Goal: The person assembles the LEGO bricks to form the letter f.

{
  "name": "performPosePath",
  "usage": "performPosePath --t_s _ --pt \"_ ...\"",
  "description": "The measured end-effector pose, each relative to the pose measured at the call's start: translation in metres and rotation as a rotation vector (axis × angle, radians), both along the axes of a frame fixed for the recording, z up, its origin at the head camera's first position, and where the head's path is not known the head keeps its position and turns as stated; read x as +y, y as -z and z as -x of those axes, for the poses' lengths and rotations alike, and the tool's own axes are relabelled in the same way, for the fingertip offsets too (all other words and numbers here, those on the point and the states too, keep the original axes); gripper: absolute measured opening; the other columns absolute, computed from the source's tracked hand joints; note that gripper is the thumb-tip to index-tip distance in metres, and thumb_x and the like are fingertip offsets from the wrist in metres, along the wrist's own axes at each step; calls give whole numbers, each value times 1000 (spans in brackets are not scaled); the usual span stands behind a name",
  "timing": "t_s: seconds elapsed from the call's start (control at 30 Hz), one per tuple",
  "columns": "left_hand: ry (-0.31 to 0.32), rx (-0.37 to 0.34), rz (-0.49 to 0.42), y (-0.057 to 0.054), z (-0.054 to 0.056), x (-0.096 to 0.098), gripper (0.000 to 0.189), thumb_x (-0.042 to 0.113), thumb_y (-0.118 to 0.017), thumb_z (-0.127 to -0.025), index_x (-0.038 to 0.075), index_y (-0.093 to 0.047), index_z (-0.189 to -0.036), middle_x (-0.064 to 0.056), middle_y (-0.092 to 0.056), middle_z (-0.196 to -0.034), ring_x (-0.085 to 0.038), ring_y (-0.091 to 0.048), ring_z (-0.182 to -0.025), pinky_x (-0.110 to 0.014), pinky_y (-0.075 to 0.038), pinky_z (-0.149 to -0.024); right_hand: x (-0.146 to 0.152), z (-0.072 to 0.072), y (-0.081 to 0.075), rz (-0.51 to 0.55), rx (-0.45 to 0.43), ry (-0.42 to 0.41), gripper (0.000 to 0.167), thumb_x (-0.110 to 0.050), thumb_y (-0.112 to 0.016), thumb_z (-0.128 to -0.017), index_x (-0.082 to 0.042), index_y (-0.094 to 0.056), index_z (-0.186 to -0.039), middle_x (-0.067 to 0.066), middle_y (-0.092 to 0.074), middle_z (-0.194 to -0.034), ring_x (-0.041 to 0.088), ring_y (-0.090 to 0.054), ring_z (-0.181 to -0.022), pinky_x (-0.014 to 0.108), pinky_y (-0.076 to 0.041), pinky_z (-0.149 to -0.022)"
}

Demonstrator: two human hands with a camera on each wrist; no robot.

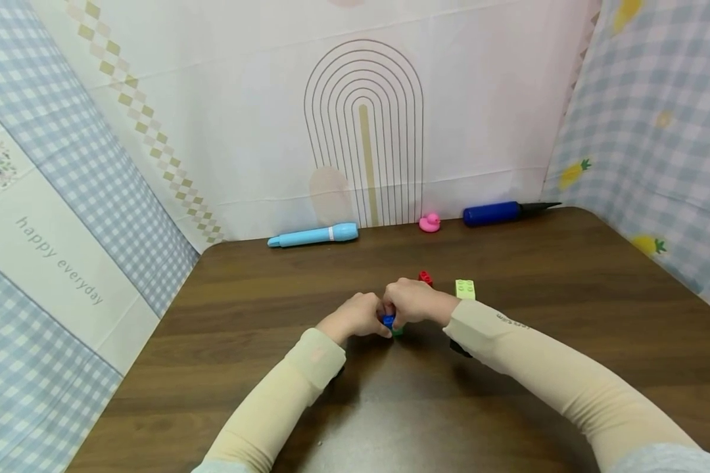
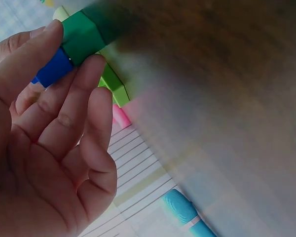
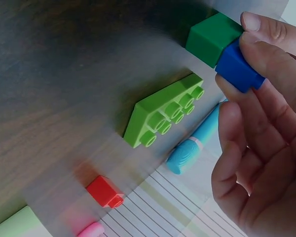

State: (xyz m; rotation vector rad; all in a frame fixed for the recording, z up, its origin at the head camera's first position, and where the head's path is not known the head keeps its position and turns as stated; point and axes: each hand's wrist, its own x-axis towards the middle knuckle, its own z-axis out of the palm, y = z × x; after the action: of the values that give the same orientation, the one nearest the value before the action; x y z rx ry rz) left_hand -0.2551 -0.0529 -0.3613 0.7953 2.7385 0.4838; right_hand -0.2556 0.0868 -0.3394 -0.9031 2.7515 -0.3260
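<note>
In the head view both hands meet over the middle of the table. A blue toy building brick [image 1: 388,321] sits on a dark green brick [image 1: 398,332], the two joined or at least touching. My left hand [image 1: 359,314] pinches this pair between thumb and fingers from the left. From the other side, my right hand [image 1: 414,301] pinches the blue brick [image 3: 237,64], its fingertips also near the green brick [image 3: 212,39]. A lime green studded brick [image 3: 167,111] lies just beyond the hands; in the head view they hide it.
Past the right hand lie a red brick [image 1: 425,278] and a pale green brick [image 1: 465,289]. Along the table's back edge are a light blue tube-shaped object [image 1: 313,235], a pink toy duck [image 1: 429,223] and a dark blue pump with a black nozzle [image 1: 491,213]. Patterned cloth hangs behind.
</note>
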Motion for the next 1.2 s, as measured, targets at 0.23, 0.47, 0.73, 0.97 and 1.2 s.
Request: performPosePath --t_s 0.23,0.47,0.73,0.97,1.2 --pt "-2 9 -3 1 -1 -1 18 26 -76 -67 15 -62 -62 7 -52 -53 -9 -42 -50 -22 -37 -47 1 2 4 53 -25 -10 16 -14 -76 -66 -16 -61 -64 -8 -53 -61 11 -47 -57 25 -41 -51" --pt "-13 15 30 -1 3 0 19 26 -76 -67 16 -61 -60 6 -50 -52 -10 -41 -52 -22 -36 -48 3 5 6 81 -13 -23 16 -15 -76 -66 -16 -60 -63 -9 -54 -60 10 -46 -56 24 -40 -50" --pt "-22 -5 65 0 3 4 18 27 -75 -68 15 -62 -64 6 -54 -58 -10 -44 -55 -22 -39 -51 24 15 3 160 -97 1 28 -29 -75 -66 -8 -68 -84 -6 -61 -74 7 -54 -64 23 -45 -57" --pt "-49 11 100 -1 3 5 20 30 -74 -68 14 -64 -70 5 -55 -64 -11 -46 -58 -24 -39 -54 48 25 -6 271 -78 84 26 -18 -71 -73 -1 -65 -92 1 -63 -80 11 -57 -72 27 -46 -65" --pt "-45 -6 101 -1 4 4 19 30 -74 -69 14 -63 -69 5 -55 -66 -12 -45 -58 -24 -38 -52 56 30 -8 253 -58 108 22 -18 -69 -75 -3 -66 -92 0 -62 -81 12 -56 -73 27 -46 -65"
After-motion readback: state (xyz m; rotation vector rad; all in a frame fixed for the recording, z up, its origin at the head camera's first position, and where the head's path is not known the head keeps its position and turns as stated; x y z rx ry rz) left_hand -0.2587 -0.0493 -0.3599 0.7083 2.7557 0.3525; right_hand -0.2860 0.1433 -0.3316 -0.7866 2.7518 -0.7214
